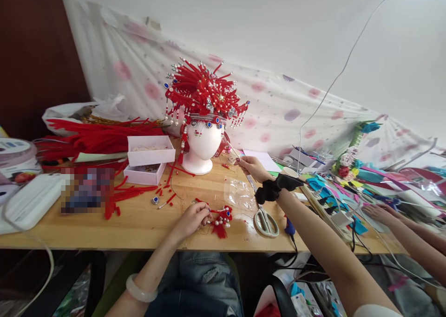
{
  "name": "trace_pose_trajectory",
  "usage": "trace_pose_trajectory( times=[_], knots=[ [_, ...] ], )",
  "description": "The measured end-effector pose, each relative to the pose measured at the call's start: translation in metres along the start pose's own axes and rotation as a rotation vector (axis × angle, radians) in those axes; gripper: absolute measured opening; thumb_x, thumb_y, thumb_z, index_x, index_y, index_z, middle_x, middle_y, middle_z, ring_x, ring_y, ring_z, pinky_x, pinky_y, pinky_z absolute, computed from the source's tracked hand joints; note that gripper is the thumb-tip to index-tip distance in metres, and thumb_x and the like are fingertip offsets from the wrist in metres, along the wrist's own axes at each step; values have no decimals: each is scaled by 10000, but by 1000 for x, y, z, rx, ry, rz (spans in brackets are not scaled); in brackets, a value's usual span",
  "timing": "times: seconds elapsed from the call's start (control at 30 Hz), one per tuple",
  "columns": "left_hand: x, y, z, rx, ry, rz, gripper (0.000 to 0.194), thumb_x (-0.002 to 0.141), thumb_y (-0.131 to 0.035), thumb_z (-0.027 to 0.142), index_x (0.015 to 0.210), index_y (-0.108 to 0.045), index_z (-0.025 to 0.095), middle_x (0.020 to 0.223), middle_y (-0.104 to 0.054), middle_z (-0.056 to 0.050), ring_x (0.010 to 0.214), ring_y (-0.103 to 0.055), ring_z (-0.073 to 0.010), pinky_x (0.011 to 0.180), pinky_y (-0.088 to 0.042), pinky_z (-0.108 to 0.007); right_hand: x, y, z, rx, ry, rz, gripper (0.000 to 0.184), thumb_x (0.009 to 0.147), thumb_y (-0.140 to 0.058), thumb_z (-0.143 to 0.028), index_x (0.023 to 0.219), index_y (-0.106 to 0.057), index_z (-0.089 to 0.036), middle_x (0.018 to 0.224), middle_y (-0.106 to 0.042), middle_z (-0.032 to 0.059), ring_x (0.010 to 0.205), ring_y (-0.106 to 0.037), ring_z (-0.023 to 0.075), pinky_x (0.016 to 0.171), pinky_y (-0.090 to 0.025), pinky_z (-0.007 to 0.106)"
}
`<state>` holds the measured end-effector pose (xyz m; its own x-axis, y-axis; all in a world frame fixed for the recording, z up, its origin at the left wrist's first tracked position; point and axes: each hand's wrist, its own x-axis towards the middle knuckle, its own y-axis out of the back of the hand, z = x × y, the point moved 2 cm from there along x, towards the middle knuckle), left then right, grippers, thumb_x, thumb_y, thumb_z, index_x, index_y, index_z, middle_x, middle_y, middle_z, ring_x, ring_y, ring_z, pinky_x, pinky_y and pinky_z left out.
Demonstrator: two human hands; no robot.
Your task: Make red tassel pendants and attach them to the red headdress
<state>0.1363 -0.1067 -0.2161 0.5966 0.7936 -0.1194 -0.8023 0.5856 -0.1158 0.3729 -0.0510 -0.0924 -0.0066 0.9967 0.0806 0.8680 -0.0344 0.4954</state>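
L hand [195,216] pinching red beaded piece [220,220], R hand [255,167] pinching thin pale stick [233,150] nr small cup [232,158], scissors [265,223] on tbl [146,229], red headdress [207,92] on wht dummy head [200,145]

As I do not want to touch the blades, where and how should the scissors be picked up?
Probably by the pale handle loops, coming from the near edge of the table: the scissors lie flat, loops nearest that edge, blades pointing away and partly hidden behind the black wristband.
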Motion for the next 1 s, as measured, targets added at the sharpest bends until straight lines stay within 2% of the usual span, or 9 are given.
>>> trace_pose_trajectory(
  times=[0.13,0.27,0.43,0.57,0.67,0.77,0.9,1.0],
  knots=[
    [1,0,-1,0,-13,-2,212,699,-521,408,644,-510,203,477,-444,69,401,-307,-73,418,-199,-222,0,-2,-4,-44,30,19,571,652,-690,-748,675,-565,-192,492,-332,-83,435,-275,60,438,-184,228],
    [2,0,-1,0,-16,-4,216,695,-509,414,642,-507,205,475,-441,72,402,-314,-74,420,-206,-223,1,-5,-5,-90,32,54,578,622,-730,-713,538,-479,-198,475,-395,-60,451,-312,61,442,-214,223],
    [1,1,0,1,-19,-5,207,699,-499,405,640,-504,206,469,-438,76,393,-305,-72,421,-207,-223,1,-8,-6,-120,14,72,541,602,-782,-642,504,-498,-192,458,-472,-38,454,-360,64,441,-248,219],
    [1,0,0,-2,-17,-3,199,700,-510,395,641,-505,206,463,-432,78,393,-306,-74,420,-209,-223,1,-10,-6,-101,-15,73,563,585,-789,-654,489,-477,-197,433,-446,-47,417,-325,51,410,-216,214],
    [1,-1,0,-4,-20,-3,203,692,-510,400,635,-499,206,461,-433,76,399,-306,-74,420,-206,-221,0,-11,-7,-75,-50,57,560,590,-772,-689,517,-524,-192,411,-416,-55,392,-289,46,391,-189,215],
    [0,-1,1,-4,-18,-3,214,685,-509,415,637,-499,206,467,-439,76,402,-308,-73,419,-205,-221,-1,-10,-8,-47,-81,54,574,652,-725,-710,519,-513,-193,391,-398,-50,384,-284,52,387,-188,225],
    [-1,-1,2,-3,-11,-4,222,683,-508,424,642,-502,206,472,-440,77,402,-310,-72,419,-209,-222,-1,-10,-9,-2,-120,56,629,750,-646,-708,466,-388,-209,377,-327,-48,395,-262,56,402,-190,237],
    [-1,0,2,-1,-9,-1,217,678,-504,419,639,-501,206,472,-441,76,408,-318,-73,421,-212,-220,-1,-10,-11,51,-195,-7,584,783,-606,-710,542,-448,-202,445,-292,-67,414,-205,55,405,-140,234]
  ],
)
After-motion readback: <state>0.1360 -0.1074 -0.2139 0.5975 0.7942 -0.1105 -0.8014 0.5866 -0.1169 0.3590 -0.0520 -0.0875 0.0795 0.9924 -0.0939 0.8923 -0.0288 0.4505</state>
